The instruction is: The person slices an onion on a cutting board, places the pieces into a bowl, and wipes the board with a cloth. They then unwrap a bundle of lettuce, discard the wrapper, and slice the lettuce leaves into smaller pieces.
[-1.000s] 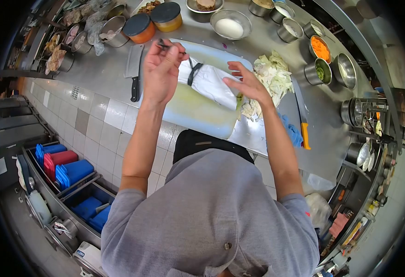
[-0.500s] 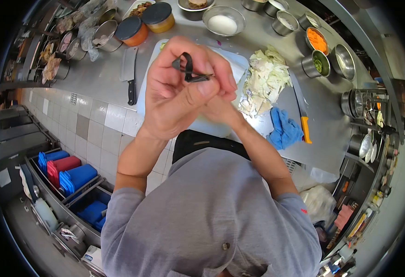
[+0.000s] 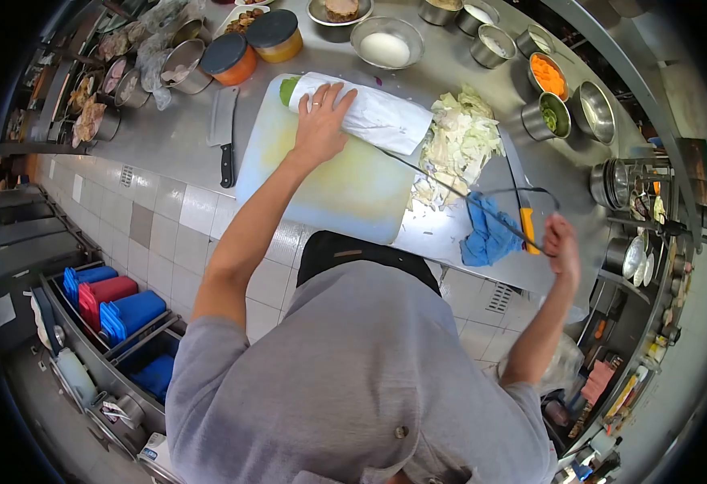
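My left hand (image 3: 321,125) lies with fingers spread on the left part of a white-wrapped roll (image 3: 386,114). Something green (image 3: 288,90) shows at the roll's left end. Beneath it is a pale, yellow-stained cutting board (image 3: 321,198). Out to the right, my right hand (image 3: 561,246) is closed on a long black strip (image 3: 466,196). This strip runs taut from the roll's lower edge to the hand, and a loose end curls above the fist. Its fixing at the roll is hidden.
Shredded cabbage (image 3: 458,145) lies right of the board, near a blue cloth (image 3: 490,230) and an orange-handled knife (image 3: 528,226). A cleaver (image 3: 224,133) lies to the left. Bowls and tubs line the back, including diced carrot (image 3: 548,75) and a bowl of white contents (image 3: 386,50).
Both hands were together near the camera, pinching the black strip. They have parted: the left went down onto the roll, while the right pulled the strip far out to the right.
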